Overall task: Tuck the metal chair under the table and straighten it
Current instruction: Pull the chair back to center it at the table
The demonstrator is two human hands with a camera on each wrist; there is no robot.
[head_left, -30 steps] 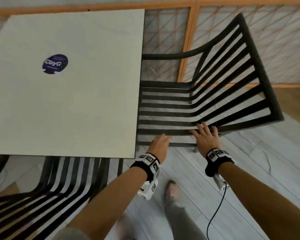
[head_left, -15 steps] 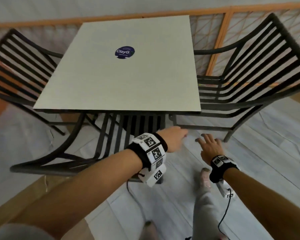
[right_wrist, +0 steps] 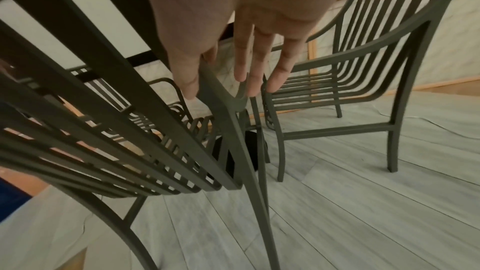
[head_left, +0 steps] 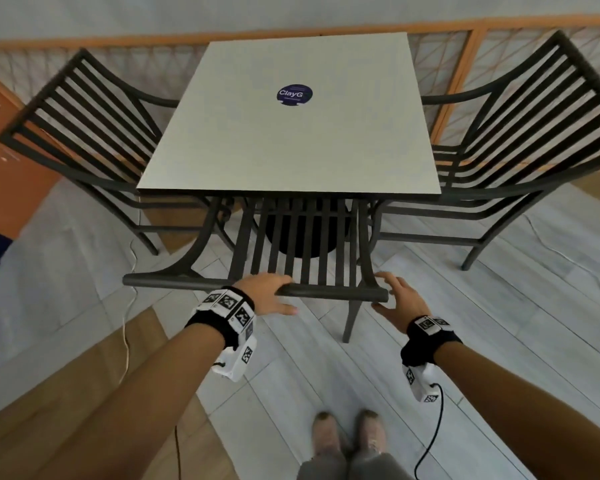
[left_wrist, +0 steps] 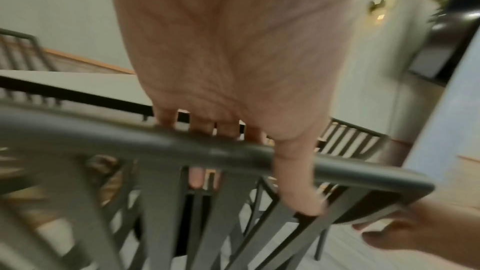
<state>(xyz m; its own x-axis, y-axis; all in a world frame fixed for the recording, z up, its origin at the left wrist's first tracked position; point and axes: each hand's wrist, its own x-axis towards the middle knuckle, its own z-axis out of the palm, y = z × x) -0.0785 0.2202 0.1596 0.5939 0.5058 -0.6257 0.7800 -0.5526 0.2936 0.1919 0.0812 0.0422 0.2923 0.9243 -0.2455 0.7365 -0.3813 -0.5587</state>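
left hand (head_left: 269, 294): gripping the chair (head_left: 302, 251) top rail
right hand (head_left: 397, 301): fingers spread wide at rail's end
table (head_left: 291, 150): ahead of both hands

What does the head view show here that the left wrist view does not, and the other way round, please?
Only the head view shows the whole table top with its round blue sticker, a chair on each side, and the person's shoes. Only the left wrist view shows the left hand from beneath: fingers curled over the top rail, thumb on the near side. Both show the near chair, that hand on its rail, and the right hand at the rail's end.
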